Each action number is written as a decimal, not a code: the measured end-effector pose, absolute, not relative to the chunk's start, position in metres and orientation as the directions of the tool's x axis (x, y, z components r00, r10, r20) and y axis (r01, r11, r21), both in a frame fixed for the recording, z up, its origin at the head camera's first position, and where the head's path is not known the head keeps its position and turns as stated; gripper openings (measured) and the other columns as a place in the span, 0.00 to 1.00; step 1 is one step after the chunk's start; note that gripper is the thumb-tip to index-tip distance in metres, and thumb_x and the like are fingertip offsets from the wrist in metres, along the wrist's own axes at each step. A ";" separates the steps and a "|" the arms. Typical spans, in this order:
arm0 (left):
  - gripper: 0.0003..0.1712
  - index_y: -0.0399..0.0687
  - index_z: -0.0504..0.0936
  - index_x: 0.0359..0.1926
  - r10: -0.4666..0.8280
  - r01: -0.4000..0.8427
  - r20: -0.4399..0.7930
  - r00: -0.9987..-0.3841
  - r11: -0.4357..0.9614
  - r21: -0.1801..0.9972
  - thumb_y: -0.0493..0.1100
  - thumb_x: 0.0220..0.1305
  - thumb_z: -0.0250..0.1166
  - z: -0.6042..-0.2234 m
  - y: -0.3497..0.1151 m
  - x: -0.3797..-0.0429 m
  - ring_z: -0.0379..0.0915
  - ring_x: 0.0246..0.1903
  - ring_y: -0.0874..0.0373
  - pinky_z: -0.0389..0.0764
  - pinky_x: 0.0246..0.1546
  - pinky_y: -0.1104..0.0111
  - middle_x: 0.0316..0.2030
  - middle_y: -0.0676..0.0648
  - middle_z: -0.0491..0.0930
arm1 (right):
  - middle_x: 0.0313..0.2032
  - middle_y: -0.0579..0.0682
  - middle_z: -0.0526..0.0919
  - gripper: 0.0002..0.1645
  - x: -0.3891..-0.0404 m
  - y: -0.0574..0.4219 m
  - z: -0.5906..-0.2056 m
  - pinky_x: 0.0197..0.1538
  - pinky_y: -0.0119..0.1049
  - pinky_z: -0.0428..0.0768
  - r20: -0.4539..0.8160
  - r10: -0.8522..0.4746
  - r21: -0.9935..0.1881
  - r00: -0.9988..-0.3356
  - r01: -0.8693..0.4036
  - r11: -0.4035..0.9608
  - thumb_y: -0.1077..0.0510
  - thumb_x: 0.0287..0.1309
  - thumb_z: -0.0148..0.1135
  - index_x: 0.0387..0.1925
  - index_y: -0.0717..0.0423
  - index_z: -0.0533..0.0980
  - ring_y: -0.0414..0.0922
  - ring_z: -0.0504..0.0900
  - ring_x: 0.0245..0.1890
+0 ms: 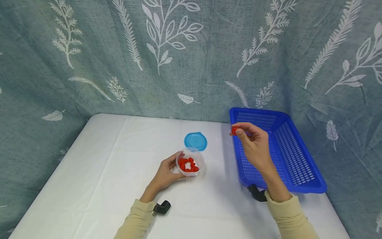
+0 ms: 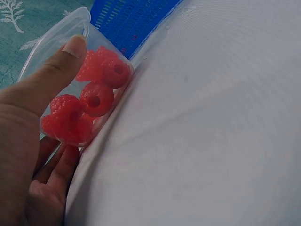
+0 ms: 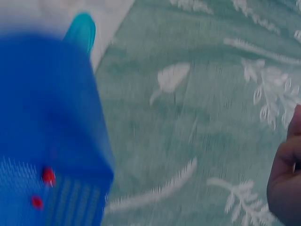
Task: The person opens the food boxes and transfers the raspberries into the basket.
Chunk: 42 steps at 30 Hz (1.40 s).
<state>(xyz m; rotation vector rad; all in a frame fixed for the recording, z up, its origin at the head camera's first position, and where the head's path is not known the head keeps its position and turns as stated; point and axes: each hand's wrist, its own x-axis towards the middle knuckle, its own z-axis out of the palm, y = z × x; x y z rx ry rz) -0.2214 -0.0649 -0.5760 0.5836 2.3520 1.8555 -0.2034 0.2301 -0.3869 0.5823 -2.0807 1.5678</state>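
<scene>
One tub (image 1: pixel 195 154) held at least six berries (image 2: pixel 101 93); one lid (image 1: pixel 195 141) lay behind it; one basket (image 1: pixel 298 162), with at least two berries (image 3: pixel 48 176), stood to its right. One left hand (image 1: pixel 165 173) was at the tub, one right hand (image 1: pixel 257 146), with one berry (image 1: pixel 234 130), to its right.

The head view looks forward and down from well back, over most of the surface (image 1: pixel 89 186) to the curtain (image 1: pixel 209 49) at twelve o'clock. The left wrist view sits close to the tub (image 2: pixel 51 42) at ten, facing the basket (image 2: pixel 127 23) at twelve. The right wrist view, partly blurred, seemingly faces the curtain, basket at nine. All three share that basket.
</scene>
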 end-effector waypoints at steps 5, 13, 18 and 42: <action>0.53 0.51 0.67 0.75 0.349 0.224 0.149 -0.925 0.185 0.957 0.42 0.49 0.82 -0.575 -0.064 -0.223 0.69 0.69 0.52 0.73 0.69 0.61 0.68 0.48 0.75 | 0.37 0.41 0.86 0.12 -0.231 0.262 -0.369 0.13 0.28 0.60 0.631 -0.057 -0.740 -0.774 -0.621 0.258 0.63 0.72 0.57 0.48 0.69 0.81 0.33 0.68 0.17; 0.53 0.50 0.67 0.75 0.359 0.218 0.147 -0.922 0.164 0.962 0.41 0.49 0.82 -0.577 -0.065 -0.223 0.67 0.70 0.52 0.71 0.70 0.59 0.70 0.48 0.72 | 0.37 0.37 0.87 0.12 -0.263 0.298 -0.365 0.20 0.23 0.66 0.598 0.014 -0.765 -0.801 -0.566 0.307 0.70 0.69 0.59 0.50 0.65 0.83 0.34 0.83 0.41; 0.53 0.49 0.67 0.75 0.351 0.213 0.140 -0.926 0.180 0.960 0.42 0.50 0.82 -0.579 -0.066 -0.223 0.67 0.70 0.52 0.72 0.69 0.60 0.70 0.50 0.72 | 0.34 0.36 0.87 0.14 -0.286 0.314 -0.387 0.31 0.25 0.68 0.518 0.027 -0.780 -0.855 -0.459 0.426 0.62 0.73 0.57 0.49 0.68 0.83 0.32 0.83 0.40; 0.52 0.50 0.66 0.76 0.360 0.185 0.107 -0.927 0.188 0.965 0.41 0.51 0.81 -0.578 -0.067 -0.223 0.66 0.71 0.53 0.71 0.70 0.59 0.69 0.50 0.73 | 0.40 0.61 0.88 0.26 -0.339 0.402 -0.513 0.34 0.24 0.74 0.074 0.090 -0.674 -0.993 0.016 0.738 0.49 0.67 0.66 0.49 0.72 0.81 0.34 0.79 0.34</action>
